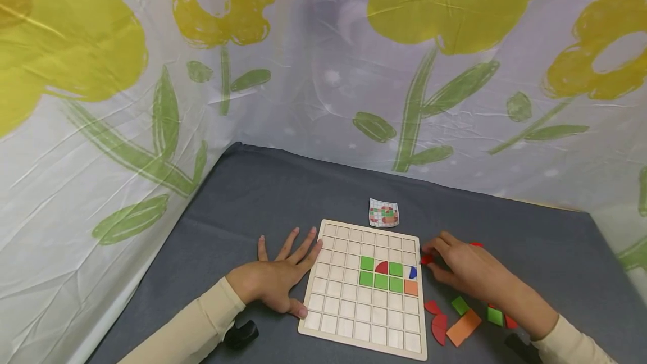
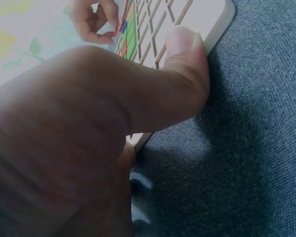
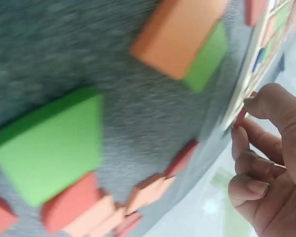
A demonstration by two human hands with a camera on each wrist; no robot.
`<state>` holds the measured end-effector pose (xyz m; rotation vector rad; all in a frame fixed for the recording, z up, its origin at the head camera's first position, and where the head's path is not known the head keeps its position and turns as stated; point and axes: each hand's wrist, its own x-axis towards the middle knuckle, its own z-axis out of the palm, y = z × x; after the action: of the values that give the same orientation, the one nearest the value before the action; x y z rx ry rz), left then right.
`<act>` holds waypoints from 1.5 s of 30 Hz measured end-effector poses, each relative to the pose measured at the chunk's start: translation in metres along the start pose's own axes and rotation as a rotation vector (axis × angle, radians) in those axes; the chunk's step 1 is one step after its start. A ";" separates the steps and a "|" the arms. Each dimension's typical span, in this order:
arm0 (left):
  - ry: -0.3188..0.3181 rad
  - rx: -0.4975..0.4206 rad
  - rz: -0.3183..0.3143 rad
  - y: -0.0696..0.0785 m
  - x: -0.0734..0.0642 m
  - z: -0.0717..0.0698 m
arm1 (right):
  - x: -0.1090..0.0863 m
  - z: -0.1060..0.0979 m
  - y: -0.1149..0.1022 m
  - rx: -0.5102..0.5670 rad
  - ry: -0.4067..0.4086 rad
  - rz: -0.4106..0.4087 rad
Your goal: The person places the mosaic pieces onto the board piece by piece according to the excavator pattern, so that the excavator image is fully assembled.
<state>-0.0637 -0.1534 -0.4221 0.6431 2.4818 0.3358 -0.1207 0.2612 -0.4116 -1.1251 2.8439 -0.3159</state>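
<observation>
Left hand point(image 1: 275, 281), fingers spread, touches left edge of pale wooden grid board point(image 1: 342, 306). Right hand point(image 1: 465, 261) pinches small red piece point(image 1: 427, 260), shape partly hidden, beside board's right edge.

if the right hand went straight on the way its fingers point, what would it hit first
Most likely the right rim of the wooden board, which the red piece pinched in the right hand may be touching. Height is hard to judge, so the hand might pass just over that rim.

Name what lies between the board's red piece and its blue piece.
In the head view, one green square lies between the red piece and blue piece.
</observation>
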 end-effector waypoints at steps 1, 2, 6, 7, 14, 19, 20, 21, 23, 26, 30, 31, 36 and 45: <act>0.001 -0.001 0.000 0.000 0.000 0.000 | 0.001 -0.001 -0.003 -0.003 0.020 -0.016; 0.002 -0.002 0.001 0.000 0.000 0.000 | 0.002 -0.002 -0.006 -0.004 0.038 -0.039; 0.003 -0.003 -0.001 0.000 -0.001 0.000 | 0.008 -0.003 -0.021 -0.035 0.115 -0.159; 0.003 -0.001 -0.001 0.000 -0.001 0.000 | 0.009 -0.003 -0.025 -0.042 0.126 -0.181; -0.006 0.003 0.000 0.000 0.000 -0.001 | 0.018 -0.001 -0.049 -0.051 0.141 -0.237; -0.006 0.001 0.001 0.000 0.001 0.000 | 0.024 0.004 -0.064 -0.097 0.214 -0.325; -0.006 0.001 0.001 0.000 0.001 0.000 | 0.024 0.005 -0.067 -0.101 0.223 -0.338; -0.007 0.001 0.000 0.000 0.001 0.000 | 0.025 0.007 -0.069 -0.107 0.230 -0.348; -0.006 0.001 0.001 0.000 0.002 0.000 | 0.027 0.008 -0.074 -0.110 0.229 -0.359; -0.003 0.003 0.003 0.000 0.002 0.001 | 0.029 0.011 -0.081 -0.105 0.221 -0.365; 0.000 0.006 0.003 -0.001 0.002 0.001 | 0.032 0.017 -0.089 -0.116 0.240 -0.391; -0.001 0.008 0.002 -0.001 0.002 0.002 | 0.033 0.018 -0.091 -0.119 0.246 -0.398; -0.003 0.010 -0.003 0.000 0.002 0.001 | 0.034 0.026 -0.097 -0.130 0.242 -0.411; 0.003 0.016 -0.005 0.000 0.001 0.001 | 0.037 0.029 -0.101 -0.180 0.169 -0.430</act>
<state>-0.0639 -0.1524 -0.4238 0.6440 2.4908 0.3153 -0.0757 0.1590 -0.4180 -1.8323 2.7870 -0.1843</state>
